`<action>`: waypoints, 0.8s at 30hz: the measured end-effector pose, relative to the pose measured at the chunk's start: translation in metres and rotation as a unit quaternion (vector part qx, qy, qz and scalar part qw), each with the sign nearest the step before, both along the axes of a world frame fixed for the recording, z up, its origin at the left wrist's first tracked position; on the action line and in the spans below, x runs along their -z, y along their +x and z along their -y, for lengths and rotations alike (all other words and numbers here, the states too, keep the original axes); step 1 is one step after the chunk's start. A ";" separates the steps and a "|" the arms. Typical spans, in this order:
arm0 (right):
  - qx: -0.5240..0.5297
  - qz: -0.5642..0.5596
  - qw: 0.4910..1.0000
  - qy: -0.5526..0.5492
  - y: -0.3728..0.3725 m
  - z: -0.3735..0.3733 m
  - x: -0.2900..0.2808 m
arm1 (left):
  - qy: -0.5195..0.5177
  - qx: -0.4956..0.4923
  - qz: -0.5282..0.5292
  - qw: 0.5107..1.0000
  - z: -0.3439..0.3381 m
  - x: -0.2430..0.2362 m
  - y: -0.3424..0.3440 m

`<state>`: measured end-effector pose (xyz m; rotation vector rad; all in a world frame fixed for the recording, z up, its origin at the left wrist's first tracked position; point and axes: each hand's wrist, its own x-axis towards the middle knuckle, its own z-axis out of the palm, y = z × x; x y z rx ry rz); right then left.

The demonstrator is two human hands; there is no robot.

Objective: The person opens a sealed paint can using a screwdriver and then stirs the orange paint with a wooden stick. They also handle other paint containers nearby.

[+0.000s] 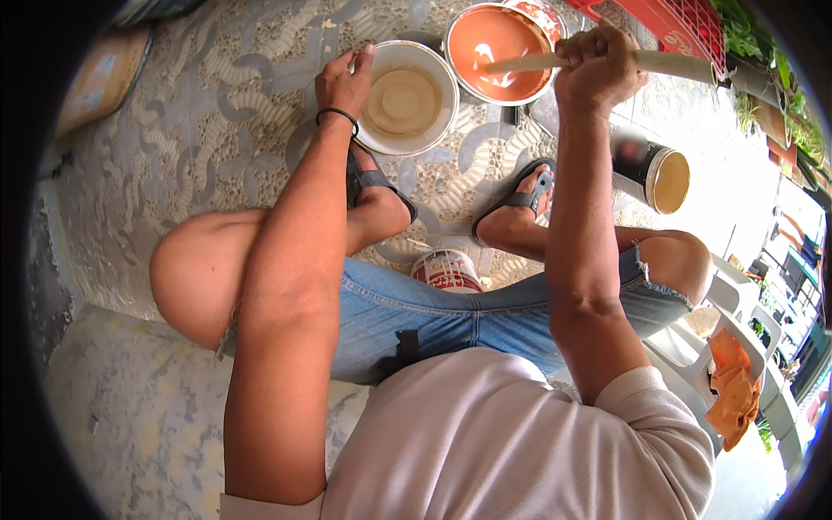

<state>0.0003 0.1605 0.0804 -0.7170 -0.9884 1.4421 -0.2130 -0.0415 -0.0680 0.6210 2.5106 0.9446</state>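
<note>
My left hand, with a black band at its wrist, grips the left rim of a white bucket that has a beige residue inside. My right hand is closed round a wooden stick. The stick's far end dips into orange paint with white streaks, in a round bucket standing just right of the white one. Behind my fist, the stick's other end reaches out to the right.
Between my feet and legs stands a small red-and-white bucket. At the right are a dark can with a cream top, a red crate, green plants, and a white plastic chair with an orange cloth. The floor is patterned tile.
</note>
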 end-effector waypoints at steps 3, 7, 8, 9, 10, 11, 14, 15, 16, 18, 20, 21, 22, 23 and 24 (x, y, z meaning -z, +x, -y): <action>-0.001 -0.015 0.994 0.108 -0.021 -0.012 0.005 | 0.027 -0.009 -0.015 0.999 -0.002 0.006 0.000; -0.124 -0.112 0.986 0.024 -0.008 -0.040 0.011 | 0.016 0.019 0.029 0.999 -0.016 -0.004 0.004; -0.134 -0.105 0.985 -0.006 -0.007 -0.033 0.011 | 0.014 0.009 0.019 1.000 -0.006 -0.003 0.001; -0.140 -0.093 0.985 -0.030 -0.001 -0.030 0.008 | 0.018 0.006 0.014 1.000 -0.002 -0.001 0.000; -0.073 0.064 0.994 0.046 0.003 -0.024 0.007 | 0.018 0.004 0.005 1.000 0.002 0.000 -0.001; -0.071 0.075 0.994 0.039 0.007 -0.015 0.001 | 0.021 0.004 -0.001 1.000 0.001 0.001 0.000; -0.061 0.052 0.997 0.011 -0.005 -0.001 -0.004 | 0.014 0.010 -0.004 1.000 0.001 0.001 -0.001; -0.056 0.035 0.998 0.002 -0.010 0.003 -0.005 | 0.009 0.014 -0.002 1.000 0.000 0.000 0.000; -0.045 0.035 0.998 0.019 -0.018 0.004 -0.006 | 0.010 0.013 -0.006 1.000 -0.001 0.000 0.001; -0.022 0.034 0.998 0.054 -0.038 -0.005 -0.005 | 0.012 0.012 -0.017 1.000 -0.003 0.000 0.001; -0.074 -0.036 0.995 0.055 -0.040 -0.019 0.003 | 0.010 0.012 0.004 1.000 -0.005 -0.003 0.001; -0.119 -0.094 0.988 0.004 -0.033 -0.024 0.000 | 0.009 0.012 0.016 1.000 -0.007 -0.004 0.002; -0.097 0.008 0.992 0.083 -0.024 -0.030 0.000 | 0.017 0.016 0.013 1.000 -0.010 -0.005 0.004; -0.063 0.103 0.980 0.157 -0.016 -0.036 0.001 | 0.023 0.018 0.008 1.000 -0.011 -0.006 0.005; -0.034 0.125 0.984 0.119 -0.013 -0.031 0.002 | 0.025 0.017 0.000 1.000 -0.005 -0.004 0.003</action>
